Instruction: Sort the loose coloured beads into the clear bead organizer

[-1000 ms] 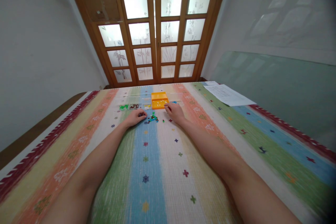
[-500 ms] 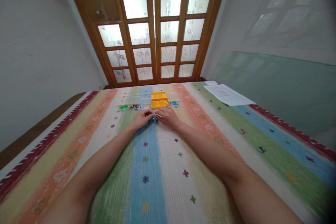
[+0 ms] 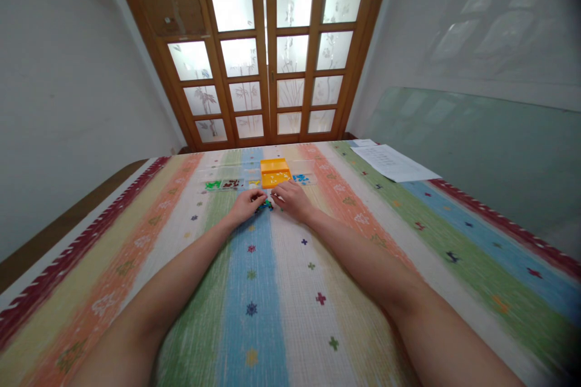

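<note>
Near the far part of the table, my left hand (image 3: 246,204) is closed, its thumb and fingers drawn together. Facing it, my right hand (image 3: 292,200) also has its fingers pinched, a small gap from the left fingertips. What either pinch holds is too small to make out. A small blue and green object (image 3: 264,206), perhaps joined little pieces, shows just under the fingertips; whether it touches a hand I cannot tell. Right behind the hands stands an orange box (image 3: 275,165), its lid up, with small white pieces inside.
Beside the orange box are clear compartments with green pieces (image 3: 212,185), dark red pieces (image 3: 232,184), yellow pieces (image 3: 254,184) and blue pieces (image 3: 301,179). White papers (image 3: 393,163) lie at the right back on the striped tablecloth (image 3: 313,314).
My right fingertips have shifted slightly up and away from the left ones, widening the gap. More of the blue and green object shows. The left hand has barely moved.
</note>
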Demonstrator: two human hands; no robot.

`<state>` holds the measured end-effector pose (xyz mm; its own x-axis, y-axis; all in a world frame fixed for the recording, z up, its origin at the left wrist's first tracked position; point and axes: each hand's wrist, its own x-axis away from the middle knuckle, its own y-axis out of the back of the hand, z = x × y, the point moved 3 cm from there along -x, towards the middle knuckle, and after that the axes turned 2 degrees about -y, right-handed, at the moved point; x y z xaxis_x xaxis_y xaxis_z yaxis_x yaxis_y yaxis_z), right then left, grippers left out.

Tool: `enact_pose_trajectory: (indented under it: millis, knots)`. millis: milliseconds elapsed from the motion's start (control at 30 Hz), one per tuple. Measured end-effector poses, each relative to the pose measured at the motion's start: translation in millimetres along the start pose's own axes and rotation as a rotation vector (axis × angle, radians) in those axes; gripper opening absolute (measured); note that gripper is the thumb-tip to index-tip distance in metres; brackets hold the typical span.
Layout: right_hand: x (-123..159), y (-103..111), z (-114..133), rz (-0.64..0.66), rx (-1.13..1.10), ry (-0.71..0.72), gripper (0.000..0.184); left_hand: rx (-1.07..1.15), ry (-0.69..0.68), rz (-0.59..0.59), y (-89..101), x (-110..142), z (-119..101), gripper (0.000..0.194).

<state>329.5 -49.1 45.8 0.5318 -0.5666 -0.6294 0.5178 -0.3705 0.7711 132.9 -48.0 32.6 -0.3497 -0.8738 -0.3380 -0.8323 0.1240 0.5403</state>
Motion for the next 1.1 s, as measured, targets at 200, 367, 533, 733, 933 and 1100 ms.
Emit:
enact_pose_trajectory:
  millis: [200,367,533,733,933,1100]
  knots:
    - [10.0,17.7,-64.6,-0.19,-0.036,-0.492,0.021,-0.257,-0.087,0.101,23.6,0.9,21.6,0.018]
    - [29.2,24.3,-111.7,-0.269,-0.019,-0.86,0.025,-0.27,-0.187,0.263,37.7,1.7,29.9,0.015]
    - [36.7,18.6,-121.0,-0.275,-0.037,-0.938,0.029,-0.278,-0.203,0.274,38.6,1.3,25.1,0.01]
    - [28.0,12.0,-104.7,-0.229,-0.009,-0.839,0.026,-0.222,-0.13,0.217,38.0,2.3,29.7,0.013]
    - [17.0,9.2,-75.9,-0.172,0.005,-0.621,0.023,-0.121,-0.023,0.082,34.6,-0.5,38.4,0.018]
    - [7.8,4.8,-45.2,-0.087,0.027,-0.326,0.02,0.037,-0.011,0.02,23.8,-4.3,33.8,0.02]
